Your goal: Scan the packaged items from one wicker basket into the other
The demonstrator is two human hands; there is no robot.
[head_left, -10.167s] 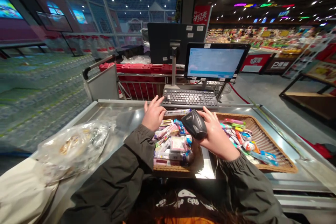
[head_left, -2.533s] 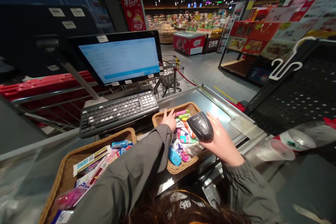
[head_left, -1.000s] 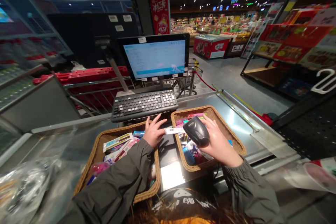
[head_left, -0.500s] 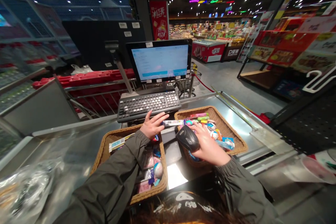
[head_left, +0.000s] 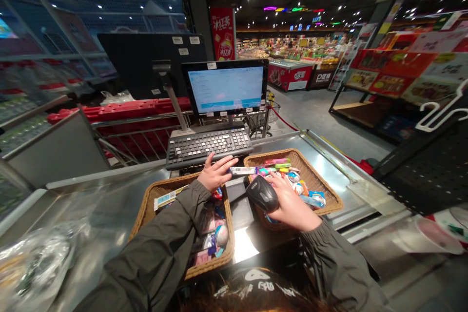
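Observation:
In my right hand (head_left: pixel 290 202) is a black barcode scanner (head_left: pixel 262 194), over the near left side of the right wicker basket (head_left: pixel 331 200). My left hand (head_left: pixel 218 174) pinches the left end of a slim wrapped snack stick (head_left: pixel 243 170), its other end reaching the right basket's rim. Some fingers stay extended, and the thumb is hidden. The right basket holds small bright-wrapped sweets (head_left: pixel 281 162) and a blue packet (head_left: pixel 316 198). Under my left forearm, the left wicker basket (head_left: pixel 144 204) holds a round-topped item (head_left: pixel 221 235), pink packets and a pale strip (head_left: pixel 168 199).
A keyboard (head_left: pixel 210 144) and lit monitor (head_left: pixel 228 88) stand behind the baskets, beside a second dark screen (head_left: pixel 146 66). Clear plastic bags (head_left: pixel 40 263) lie on the metal counter (head_left: pixel 106 204) at left. White hangers (head_left: pixel 435 117) and a clear plastic tub (head_left: pixel 426 236) are at right.
The view has shifted slightly. Both hands, the scanner and the snack stick keep nearly the same positions over the baskets.

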